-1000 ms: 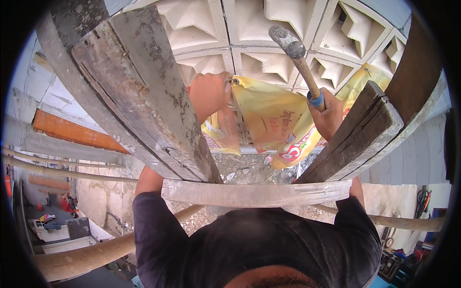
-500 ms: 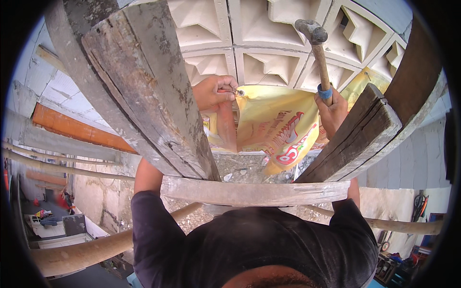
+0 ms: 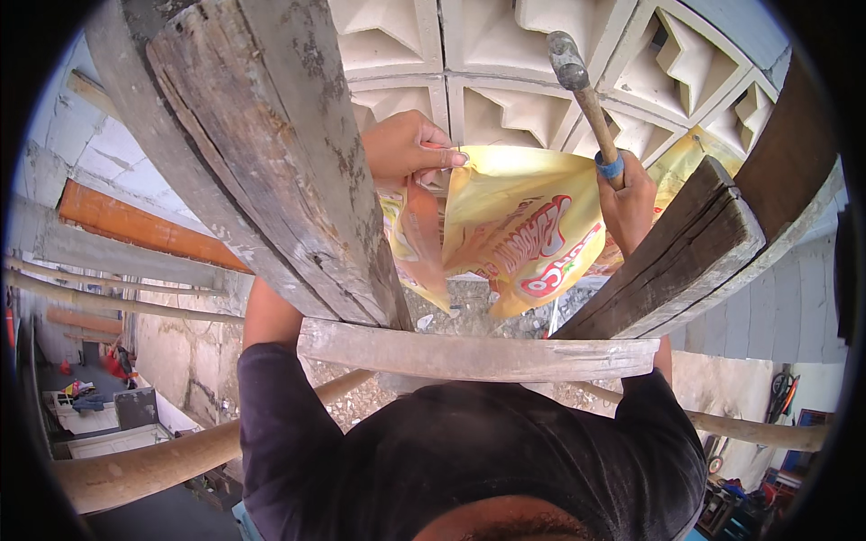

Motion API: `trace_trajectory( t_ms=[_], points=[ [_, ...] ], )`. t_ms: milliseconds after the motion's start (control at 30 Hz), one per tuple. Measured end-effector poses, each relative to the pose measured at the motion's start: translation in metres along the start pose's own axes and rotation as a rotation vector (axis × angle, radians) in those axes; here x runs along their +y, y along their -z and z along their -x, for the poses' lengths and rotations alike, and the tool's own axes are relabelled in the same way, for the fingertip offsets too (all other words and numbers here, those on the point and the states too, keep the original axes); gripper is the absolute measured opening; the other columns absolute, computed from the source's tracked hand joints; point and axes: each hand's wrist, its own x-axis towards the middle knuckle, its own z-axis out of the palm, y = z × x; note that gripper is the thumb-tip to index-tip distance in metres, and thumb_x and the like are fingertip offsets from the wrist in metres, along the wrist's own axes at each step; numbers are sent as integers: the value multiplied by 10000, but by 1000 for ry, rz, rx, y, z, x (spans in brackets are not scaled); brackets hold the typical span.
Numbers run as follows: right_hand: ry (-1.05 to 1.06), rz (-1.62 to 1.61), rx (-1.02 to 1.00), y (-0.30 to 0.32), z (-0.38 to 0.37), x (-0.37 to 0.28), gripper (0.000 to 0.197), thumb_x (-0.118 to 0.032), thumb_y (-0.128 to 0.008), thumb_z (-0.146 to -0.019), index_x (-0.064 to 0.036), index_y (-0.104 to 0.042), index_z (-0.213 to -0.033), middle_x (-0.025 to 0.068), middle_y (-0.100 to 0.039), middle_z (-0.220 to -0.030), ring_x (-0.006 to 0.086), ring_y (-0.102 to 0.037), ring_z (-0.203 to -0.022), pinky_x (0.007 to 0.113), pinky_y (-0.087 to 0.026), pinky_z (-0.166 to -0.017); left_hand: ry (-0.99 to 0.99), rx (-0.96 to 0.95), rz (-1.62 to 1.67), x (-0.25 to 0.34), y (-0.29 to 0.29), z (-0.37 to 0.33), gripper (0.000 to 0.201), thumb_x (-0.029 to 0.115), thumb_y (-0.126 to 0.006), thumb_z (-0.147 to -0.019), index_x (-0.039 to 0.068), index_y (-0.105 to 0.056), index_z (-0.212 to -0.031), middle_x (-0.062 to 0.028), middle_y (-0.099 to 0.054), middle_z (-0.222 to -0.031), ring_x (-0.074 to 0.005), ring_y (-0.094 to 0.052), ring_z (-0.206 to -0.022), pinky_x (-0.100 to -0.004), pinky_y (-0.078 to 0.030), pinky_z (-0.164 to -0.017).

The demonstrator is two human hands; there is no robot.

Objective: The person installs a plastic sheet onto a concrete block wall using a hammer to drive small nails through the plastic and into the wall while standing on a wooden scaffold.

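Note:
My left hand pinches the upper edge of a yellow printed plastic banner between thumb and fingers, up against the breeze-block wall. Something small and dark pokes up at the fingertips, too small to name. The banner hangs down in folds with red and white lettering. A hammer is upright in my right hand, which is closed around the blue band low on its wooden handle. The metal head is raised in front of the wall, apart from the banner's edge.
Thick weathered timbers slant on both sides, one at the left and one at the right. A wooden crosspiece lies before my chest. Bamboo poles run lower down. Rubble covers the ground far below.
My left hand has risen slightly and shifted right, lifting the banner's edge. The grommet that showed beside the fingertips is now hidden. The hammer has tilted a little more to the left.

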Motion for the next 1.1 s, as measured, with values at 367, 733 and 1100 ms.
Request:
trace_trajectory(
  t_ms=[367, 733, 1100],
  points=[
    [161, 36, 98, 2, -11, -15, 136, -49, -714, -894, 7, -631, -986, 144, -565, -829, 270, -542, -696, 375, -458, -661, 114, 64, 175, -7, 6, -19, 512, 455, -686, -958, 50, -623, -653, -15, -575, -625, -112, -500, -556, -308, -401, -504],
    [291, -558, -179, -68, -29, -70, 348, -51, -833, -785, 15, -637, -1065, 94, -671, -1159, 191, -642, -952, 323, -512, -833, 162, 201, 661, 17, 21, -10, 199, 191, -665, -990, -4, -681, -953, -67, -688, -824, -116, -636, -673, -257, -490, -571],
    [346, -414, -226, -83, -38, -94, 326, -34, -806, -764, -19, -617, -1030, 164, -671, -923, 291, -662, -791, 360, -519, -733, -536, 65, -276, -1, 27, -10, 172, 130, -689, -920, 43, -677, -1068, -36, -680, -915, -83, -629, -799, -280, -484, -652]
  ],
)
